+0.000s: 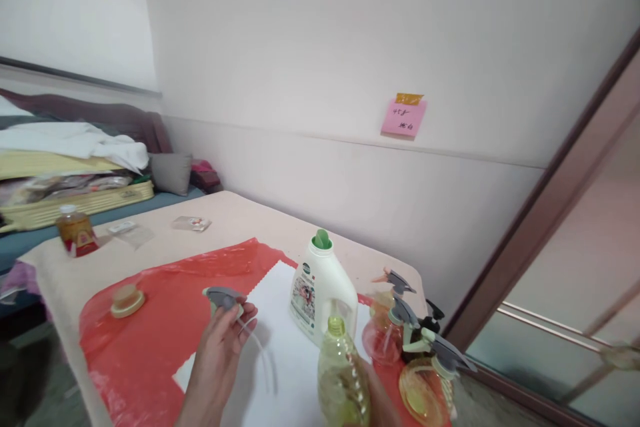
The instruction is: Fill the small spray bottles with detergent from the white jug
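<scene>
My left hand (220, 347) is closed around a grey spray trigger head (223, 296), whose thin clear tube hangs down to the right over the white sheet. In my right hand (377, 397) is a see-through yellow-green spray bottle (340, 373), upright with its neck uncovered; the bottle hides most of the fingers. Just behind it stands a large white detergent jug (323, 293) with a handle, a printed label and a green spout at its open top.
To the right stand a pink spray bottle (383, 340), an orange-yellow spray bottle (425, 390) and further pump bottles. A beige cap (127, 300) lies on the red plastic sheet (150, 340). Farther left are a jar of amber liquid (77, 232) and small plastic packets. A wall runs behind the table.
</scene>
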The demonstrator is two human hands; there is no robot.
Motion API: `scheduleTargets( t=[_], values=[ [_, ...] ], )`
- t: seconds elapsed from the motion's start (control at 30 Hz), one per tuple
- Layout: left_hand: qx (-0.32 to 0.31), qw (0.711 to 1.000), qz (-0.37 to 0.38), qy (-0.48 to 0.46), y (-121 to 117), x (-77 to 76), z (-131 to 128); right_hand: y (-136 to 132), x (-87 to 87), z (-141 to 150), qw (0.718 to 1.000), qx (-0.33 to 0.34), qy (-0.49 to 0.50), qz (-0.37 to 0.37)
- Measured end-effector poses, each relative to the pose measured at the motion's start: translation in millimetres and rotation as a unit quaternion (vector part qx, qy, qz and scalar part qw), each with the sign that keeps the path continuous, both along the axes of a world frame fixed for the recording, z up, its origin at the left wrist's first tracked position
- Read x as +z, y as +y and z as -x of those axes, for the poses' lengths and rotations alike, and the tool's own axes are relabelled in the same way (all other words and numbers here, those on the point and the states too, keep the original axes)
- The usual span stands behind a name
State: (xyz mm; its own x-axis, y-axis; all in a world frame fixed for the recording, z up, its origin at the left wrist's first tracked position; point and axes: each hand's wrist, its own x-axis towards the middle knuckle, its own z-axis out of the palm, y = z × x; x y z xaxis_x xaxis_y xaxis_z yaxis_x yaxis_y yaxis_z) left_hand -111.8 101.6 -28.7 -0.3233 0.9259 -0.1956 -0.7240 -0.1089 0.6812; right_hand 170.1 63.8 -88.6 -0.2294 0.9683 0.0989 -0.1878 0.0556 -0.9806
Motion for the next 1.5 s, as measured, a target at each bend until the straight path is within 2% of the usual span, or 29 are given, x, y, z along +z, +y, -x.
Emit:
scheduleTargets(
  t=[0.07,0.13,0.2,0.3,0.43,0.63,0.9,1.0,1.2,1.5],
  values=[
    [-0.008,1.000,0.013,0.000,-0.3,-1.8,0.3,6.2,27.6,-7.2,0.994,-0.086,-0.058,-0.018],
    [-0.008,1.000,0.017,0.003,-0.9,-2.8,1.0,15.7,62.9,-11.1,0.970,-0.165,-0.177,-0.041],
    [-0.003,1.000,0.023,0.007,-1.6,-2.8,1.9,28.5,99.8,-12.6,0.921,-0.191,-0.330,-0.079],
    [0.005,1.000,0.021,0.009,-2.3,-1.2,3.4,52.1,145.3,-13.4,0.881,-0.210,-0.411,-0.107],
    [0.017,1.000,0.012,0.000,-1.8,1.2,6.1,80.5,180.8,-14.1,0.836,-0.217,-0.485,-0.136],
    [0.023,0.999,0.025,-0.030,0.3,3.3,10.5,93.4,208.3,-14.3,0.776,-0.212,-0.574,-0.156],
    [0.038,0.999,0.015,-0.027,-2.6,11.5,3.1,95.5,243.6,-6.1,0.723,-0.176,-0.630,-0.222],
    [0.042,0.998,0.014,-0.034,-3.5,12.9,3.3,104.4,258.4,-1.1,0.725,-0.174,-0.627,-0.226],
    [0.043,0.998,0.011,-0.040,-2.7,11.7,7.4,129.1,286.5,20.1,0.750,-0.195,-0.593,-0.218],
    [0.045,0.998,0.011,-0.035,-1.1,11.7,6.6,147.3,299.9,50.9,0.733,-0.214,-0.593,-0.255]
  ],
)
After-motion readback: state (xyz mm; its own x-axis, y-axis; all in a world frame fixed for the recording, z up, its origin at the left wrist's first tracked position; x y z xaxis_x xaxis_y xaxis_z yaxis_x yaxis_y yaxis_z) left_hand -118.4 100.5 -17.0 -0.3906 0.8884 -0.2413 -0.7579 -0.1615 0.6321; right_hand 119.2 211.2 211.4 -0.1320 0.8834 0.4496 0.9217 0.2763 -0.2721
